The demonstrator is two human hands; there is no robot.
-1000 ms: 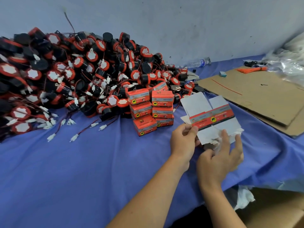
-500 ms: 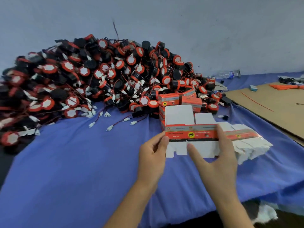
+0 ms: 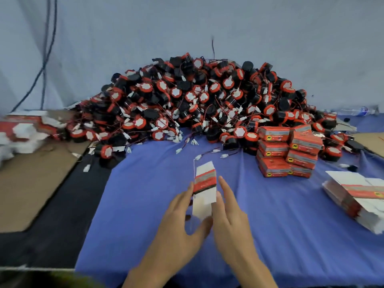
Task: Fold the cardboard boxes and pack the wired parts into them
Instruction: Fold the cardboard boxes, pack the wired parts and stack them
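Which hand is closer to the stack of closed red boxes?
Right. The right hand is down-left of the stack; the left hand sits farther left, past the held box.

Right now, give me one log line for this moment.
step: folding | left grip holds red-and-white cardboard box blank | right grip presses its side | black-and-red wired parts pile untouched

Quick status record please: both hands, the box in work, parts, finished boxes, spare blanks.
box in work: carton between both hands, over the blue cloth
left hand: grips carton, thumb under it
right hand: straight fingers against carton's right side
wired parts: large pile behind
finished boxes: stacked, right of centre
flat blanks: stack far right
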